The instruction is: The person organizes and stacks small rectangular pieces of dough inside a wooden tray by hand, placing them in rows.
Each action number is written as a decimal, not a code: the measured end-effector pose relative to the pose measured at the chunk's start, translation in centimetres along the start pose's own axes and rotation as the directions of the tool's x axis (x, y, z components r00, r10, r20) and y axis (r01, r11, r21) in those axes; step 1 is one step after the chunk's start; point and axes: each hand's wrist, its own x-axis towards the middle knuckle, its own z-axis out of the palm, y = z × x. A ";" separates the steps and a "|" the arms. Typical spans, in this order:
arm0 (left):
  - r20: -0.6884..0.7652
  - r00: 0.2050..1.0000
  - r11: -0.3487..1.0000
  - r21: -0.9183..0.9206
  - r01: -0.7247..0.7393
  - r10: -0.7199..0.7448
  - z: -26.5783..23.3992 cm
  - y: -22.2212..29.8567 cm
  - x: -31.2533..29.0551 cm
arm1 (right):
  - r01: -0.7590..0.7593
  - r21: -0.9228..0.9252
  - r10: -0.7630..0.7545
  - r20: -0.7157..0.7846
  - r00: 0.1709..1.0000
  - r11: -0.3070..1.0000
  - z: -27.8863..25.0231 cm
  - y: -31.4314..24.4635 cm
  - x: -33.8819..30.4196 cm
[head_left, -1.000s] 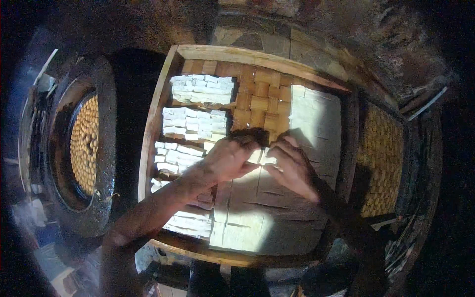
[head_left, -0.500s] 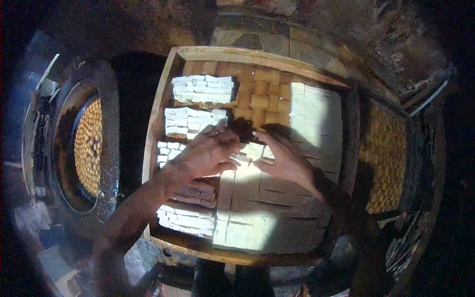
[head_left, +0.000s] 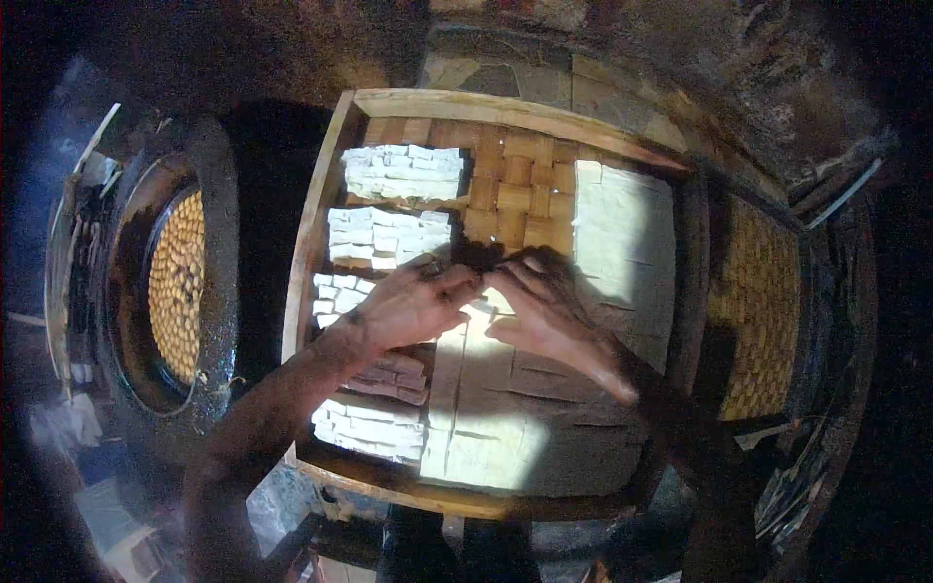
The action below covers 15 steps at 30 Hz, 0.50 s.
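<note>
My left hand (head_left: 425, 303) is closed, its fingers curled at a small pale strip (head_left: 482, 306) that looks like tofu. From the other side, my right hand (head_left: 544, 316) curves its fingers and thumb around the same strip. The fingertips of both hands nearly meet, and their exact grip is partly hidden. Below them lies a pale slab scored into sections (head_left: 486, 452), in a wooden-framed tray (head_left: 515, 107) with a woven bottom. Along the tray's left side sit stacks of white strips (head_left: 403, 173); my left hand and forearm cover part of the middle ones.
To the left is a large dark pan (head_left: 126, 282) with many golden pieces (head_left: 177, 291) in it. A second woven tray (head_left: 763, 311) stands at the right. Stone-like slabs (head_left: 505, 78) lie behind the framed tray. Firewood-like sticks (head_left: 792, 486) are at the lower right.
My right hand's fingers have moved left and closed in toward my left hand. The small pale strip stays between the hands. The view has shifted slightly.
</note>
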 end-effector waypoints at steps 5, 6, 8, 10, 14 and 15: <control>-0.006 0.994 0.988 -0.105 0.111 -0.113 -0.2 0.0 0.1 | -0.069 -0.060 0.066 -0.057 0.996 0.996 1.2 -0.4 -0.4; 0.006 0.989 0.971 -0.186 0.147 -0.149 -0.1 -0.3 -0.1 | -0.070 -0.074 0.067 -0.044 0.997 0.995 1.4 -0.5 -0.4; 0.021 0.982 0.947 -0.262 0.185 -0.186 0.1 -0.8 -0.5 | -0.068 -0.086 0.065 -0.033 0.997 0.994 1.5 -0.9 -0.1; 0.150 0.955 0.867 -0.400 0.296 -0.257 -0.3 -0.8 -0.2 | -0.198 -0.051 0.202 0.107 0.973 0.979 1.5 -1.0 0.0; 0.187 0.960 0.889 -0.373 0.265 -0.208 -1.2 -0.6 0.5 | -0.110 -0.067 0.112 0.020 0.994 0.992 1.9 -0.3 -0.4; 0.177 0.963 0.884 -0.390 0.257 -0.202 -1.2 -0.8 0.4 | -0.107 -0.071 0.109 0.026 0.994 0.992 2.0 -0.5 -0.3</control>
